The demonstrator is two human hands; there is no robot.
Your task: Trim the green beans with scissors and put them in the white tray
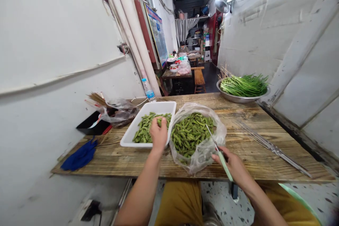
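My left hand [159, 133] is closed on a green soybean pod [159, 122] over the near right corner of a white tray [161, 107] that holds several pods. My right hand [232, 165] grips scissors [215, 148] with pale green handles; the blades point up and left over a clear plastic bag [203, 153] full of soybean pods [191, 132]. The bag stands just right of the tray on a wooden table [246, 148].
A metal bowl of green chives [243, 86] sits at the far right corner. Metal skewers [272, 146] lie on the right of the table. A water bottle [148, 90], a bag of sticks [116, 110] and a blue cloth [81, 156] are on the left. A person sits far down the corridor [182, 46].
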